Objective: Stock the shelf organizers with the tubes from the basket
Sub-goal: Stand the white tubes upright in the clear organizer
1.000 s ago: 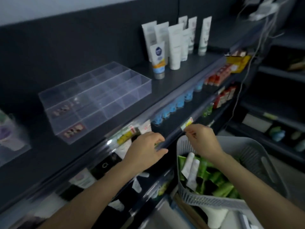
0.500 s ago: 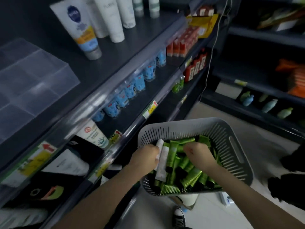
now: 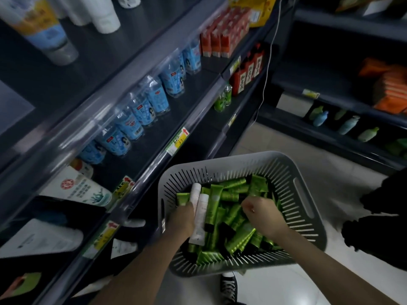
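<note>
A grey slotted basket [image 3: 304, 194] sits low in front of the shelves, filled with several green tubes [image 3: 233, 219] and two white tubes [image 3: 199, 214]. Both of my hands are inside it. My left hand [image 3: 182, 219] presses down at the left side, right against the white tubes, with its fingertips hidden among the tubes. My right hand [image 3: 262, 216] is curled into a fist, fingers dug into the green tubes at the middle. A corner of the clear shelf organizer [image 3: 13, 106] shows at the far left on the top shelf.
Dark shelves run along the left: large white tubes [image 3: 105, 16] on top, blue-labelled bottles [image 3: 141, 111] below, red cartons [image 3: 222, 38] further along. Another shelf unit with bottles [image 3: 348, 124] stands at the right. My black shoe [image 3: 229, 287] is on the pale floor under the basket.
My view has dropped from the top shelf and organizer to the basket. Both hands went from the shelf edge down into the basket and now sit deeper among the tubes.
</note>
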